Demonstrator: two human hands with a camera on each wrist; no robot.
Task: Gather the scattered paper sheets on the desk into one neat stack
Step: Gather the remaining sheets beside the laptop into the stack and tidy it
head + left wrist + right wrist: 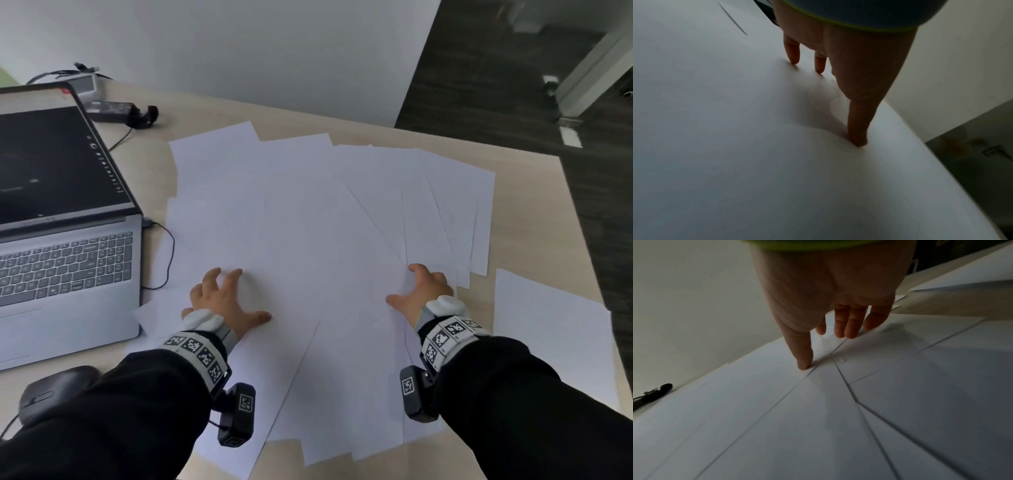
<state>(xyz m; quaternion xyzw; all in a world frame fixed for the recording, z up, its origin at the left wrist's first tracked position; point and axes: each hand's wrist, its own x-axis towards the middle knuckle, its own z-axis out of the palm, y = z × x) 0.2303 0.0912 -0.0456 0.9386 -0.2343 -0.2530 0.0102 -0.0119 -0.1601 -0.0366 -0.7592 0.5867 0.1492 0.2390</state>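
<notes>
Pale wooden worktop (534, 219) beside a laptop (65, 240): white paper sheets (308, 222) lie fanned across the frame's centre, one sheet (548, 329) apart at lower right. Left hand (222, 301) and right hand (421, 291) press spread fingertips (803, 365) down, grasping nothing. Uneven dragging could buckle sheets or push some off the near edge.

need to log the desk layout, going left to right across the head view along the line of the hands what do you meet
mouse → laptop → left hand pressing on the spread paper sheets → right hand also on them → a separate sheet lying apart at the desk edge
</notes>
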